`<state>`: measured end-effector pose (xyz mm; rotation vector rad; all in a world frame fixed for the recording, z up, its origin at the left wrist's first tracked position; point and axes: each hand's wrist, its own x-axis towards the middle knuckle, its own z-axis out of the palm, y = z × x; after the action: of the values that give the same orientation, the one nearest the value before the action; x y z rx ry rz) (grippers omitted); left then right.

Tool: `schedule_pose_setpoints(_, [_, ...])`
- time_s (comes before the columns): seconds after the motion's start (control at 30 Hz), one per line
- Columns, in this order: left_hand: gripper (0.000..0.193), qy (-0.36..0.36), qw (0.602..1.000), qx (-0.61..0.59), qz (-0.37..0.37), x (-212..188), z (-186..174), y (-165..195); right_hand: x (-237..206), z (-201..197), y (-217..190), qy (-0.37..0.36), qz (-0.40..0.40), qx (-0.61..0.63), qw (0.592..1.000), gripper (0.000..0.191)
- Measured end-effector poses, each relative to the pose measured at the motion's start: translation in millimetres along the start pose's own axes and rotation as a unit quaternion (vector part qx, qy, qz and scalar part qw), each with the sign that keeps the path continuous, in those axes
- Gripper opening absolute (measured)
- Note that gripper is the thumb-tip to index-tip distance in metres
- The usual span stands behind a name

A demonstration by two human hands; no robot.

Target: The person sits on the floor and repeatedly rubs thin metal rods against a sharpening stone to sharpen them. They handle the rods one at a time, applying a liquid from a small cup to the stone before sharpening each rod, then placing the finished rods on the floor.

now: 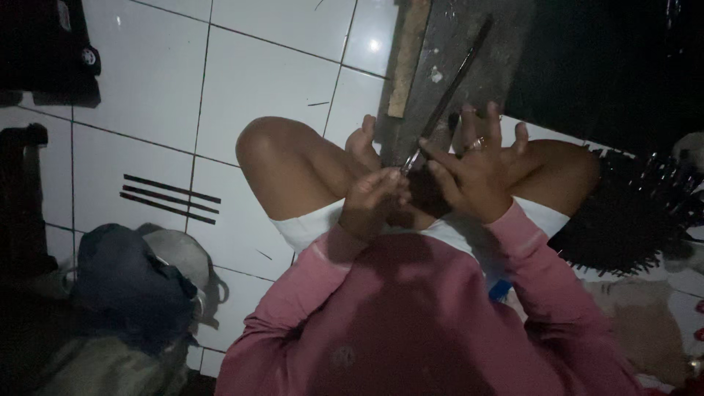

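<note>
Two hands in the head view, both up close over the person's lap. The left hand (375, 198) is curled shut around the near end of a long thin dark stick (449, 94), with something small and shiny showing right at the pinch (could be a blade, too dim to say). The right hand (477, 172) has its fingers (493, 121) spread wide and loose, resting against the same stick without really closing on it, and there's one ring on it.

The stick runs up and away from the hands, lying across a dark board (469, 44) that sits on the white tiled floor (257, 81). One pale wooden slat (408, 59) lies along the board's left edge.

Three more dark sticks (170, 198) lie side by side on the tiles to the left, well apart from the hands. One big heap of dark strips (631, 213) sits on the right, its far edge lost in shadow. One grey bag (139, 286) is at lower left, partly cut off.

Two bare knees, pink sleeves. Everything past the board is just black.
</note>
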<state>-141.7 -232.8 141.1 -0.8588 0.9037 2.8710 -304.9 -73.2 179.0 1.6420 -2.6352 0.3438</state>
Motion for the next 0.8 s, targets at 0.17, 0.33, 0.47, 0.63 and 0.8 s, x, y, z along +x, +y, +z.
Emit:
schedule_pose_setpoints(0.17, [0.031,0.014,0.999,0.032,0.002,-1.9,-0.3,-0.5,-9.0,0.3,-9.7,-0.029,-0.027,0.067,0.997,0.036])
schedule_pose_setpoints(0.33, [0.033,0.040,0.998,0.056,-0.009,-1.9,4.1,3.1,-4.9,0.8,-9.9,-0.004,0.001,0.087,0.996,0.037])
schedule_pose_setpoints(0.47, [0.037,0.025,0.999,0.025,0.011,-5.1,4.9,2.8,-10.5,-0.2,-21.9,-0.008,-0.023,0.056,0.998,0.042])
schedule_pose_setpoints(0.63, [0.033,-0.001,0.999,0.033,0.033,-4.3,3.7,-0.7,-13.8,-1.6,-25.4,-0.016,0.011,0.109,0.994,0.038])
schedule_pose_setpoints(0.8, [0.031,0.065,0.994,0.084,-0.015,-0.2,4.5,-0.9,2.2,0.1,-9.4,0.060,-0.007,-0.064,0.996,0.038])
